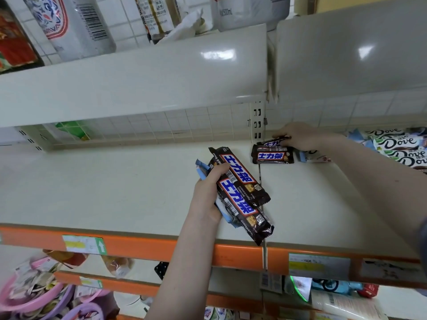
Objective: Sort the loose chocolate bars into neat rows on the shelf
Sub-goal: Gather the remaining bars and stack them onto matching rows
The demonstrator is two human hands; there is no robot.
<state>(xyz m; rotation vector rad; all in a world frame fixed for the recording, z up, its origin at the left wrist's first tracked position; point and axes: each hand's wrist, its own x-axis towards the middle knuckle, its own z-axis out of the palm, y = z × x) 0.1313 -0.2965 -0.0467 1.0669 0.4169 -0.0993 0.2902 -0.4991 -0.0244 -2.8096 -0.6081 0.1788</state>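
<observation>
Snickers bars (242, 195): glossy dark plastic-film wrappers, crinkled at the ends | Dove bars (402, 146): shiny film wrappers | shelf (115, 185): smooth cream painted metal, semi-matt | upper shelf underside (138, 84): glossy, reflects lights | shelf edge strip (143, 247): orange plastic, smooth | price label (84, 244): paper | back wall (161, 125): white wire grid | bottles (76, 24): glossy plastic

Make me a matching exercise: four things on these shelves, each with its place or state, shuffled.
Things:
1. Left hand
2. Right hand
3. Dove bars
4. Shelf edge strip

States:
A. orange, bearing price labels
B. piled at the far right of the shelf
C. grips two long dark bars plus blue wrappers
D. sets a dark bar on a small stack at the back

Pairs: 1-C, 2-D, 3-B, 4-A
</observation>
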